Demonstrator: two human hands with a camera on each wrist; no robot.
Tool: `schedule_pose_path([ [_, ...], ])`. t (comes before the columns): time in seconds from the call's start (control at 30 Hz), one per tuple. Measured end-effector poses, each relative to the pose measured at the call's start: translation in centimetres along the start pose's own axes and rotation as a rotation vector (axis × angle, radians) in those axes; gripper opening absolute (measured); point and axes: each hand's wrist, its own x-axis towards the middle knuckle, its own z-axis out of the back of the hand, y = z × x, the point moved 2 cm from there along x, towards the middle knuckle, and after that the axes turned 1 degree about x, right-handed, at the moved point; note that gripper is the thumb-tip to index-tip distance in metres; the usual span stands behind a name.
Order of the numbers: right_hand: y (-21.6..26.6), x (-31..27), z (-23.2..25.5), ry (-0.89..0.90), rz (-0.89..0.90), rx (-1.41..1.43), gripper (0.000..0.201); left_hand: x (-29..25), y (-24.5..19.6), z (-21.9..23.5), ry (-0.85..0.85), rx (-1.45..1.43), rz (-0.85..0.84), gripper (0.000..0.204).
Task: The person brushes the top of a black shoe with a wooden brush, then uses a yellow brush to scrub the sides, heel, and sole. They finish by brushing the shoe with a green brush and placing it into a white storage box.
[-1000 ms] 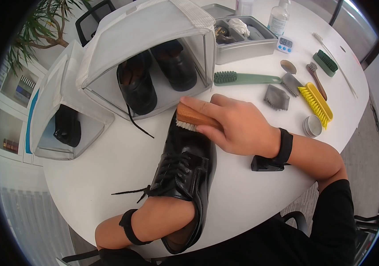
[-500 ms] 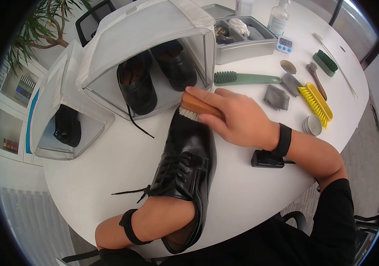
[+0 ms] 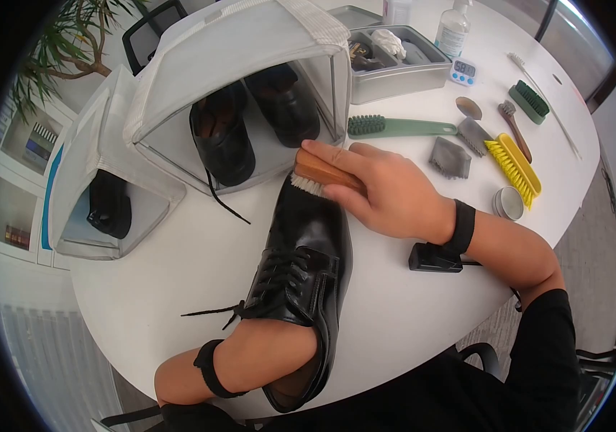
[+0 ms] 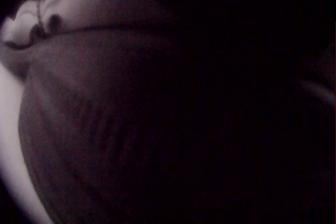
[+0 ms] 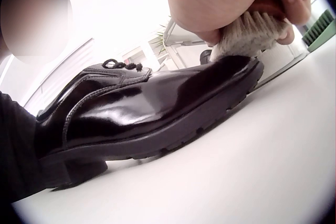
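Note:
A black lace-up leather shoe point(image 3: 308, 223) stands on the white table, its toe pointing away from me. My left hand point(image 3: 283, 344) reaches into the shoe's opening; its fingers are hidden, and the left wrist view is mostly dark. With my right hand point(image 3: 401, 198) I grip a wooden shoe brush point(image 3: 326, 171), thumb and fingers along its block. The brush's pale bristles point(image 5: 247, 36) meet the toe in the right wrist view. The shoelace point(image 3: 279, 277) is threaded through the eyelets, one end trailing left.
Beyond the toe a grey-white shoe box point(image 3: 214, 54) holds a pair of black shoes; a smaller box point(image 3: 96, 144) on the left holds another dark shoe. Rightward lie a green brush point(image 3: 409, 127), a yellow brush point(image 3: 520, 165), a round tin point(image 3: 508, 204) and a grey cloth point(image 3: 450, 157). A metal case point(image 3: 401, 86) stands behind.
The brush and my right hand have shifted slightly forward and right, toward the tip of the toe, and then held nearly still. My left arm and the shoe have stayed in place.

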Motion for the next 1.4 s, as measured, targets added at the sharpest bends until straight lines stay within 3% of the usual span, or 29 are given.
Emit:
schedule_pose_path([
  [0.27,0.0,0.0,-0.1,-0.009,0.006,0.015,0.055,-0.3,0.2,-1.0,-0.045,-0.051,0.065,0.003],
  [0.57,-0.1,0.0,-0.1,0.000,0.002,0.024,0.055,0.2,-0.3,0.8,0.064,0.011,0.022,0.003],
  [0.87,-0.2,0.0,-0.1,-0.004,0.006,0.042,0.055,-0.8,0.4,-2.0,-0.107,-0.003,0.060,0.003],
  [1.03,-0.3,0.0,-0.2,-0.013,0.013,0.050,0.055,0.0,-0.2,0.2,-0.004,0.014,0.013,0.003],
  [1.4,-0.5,0.0,-0.3,-0.018,0.016,0.067,0.056,0.0,-0.1,0.1,0.039,-0.013,0.050,0.002],
])
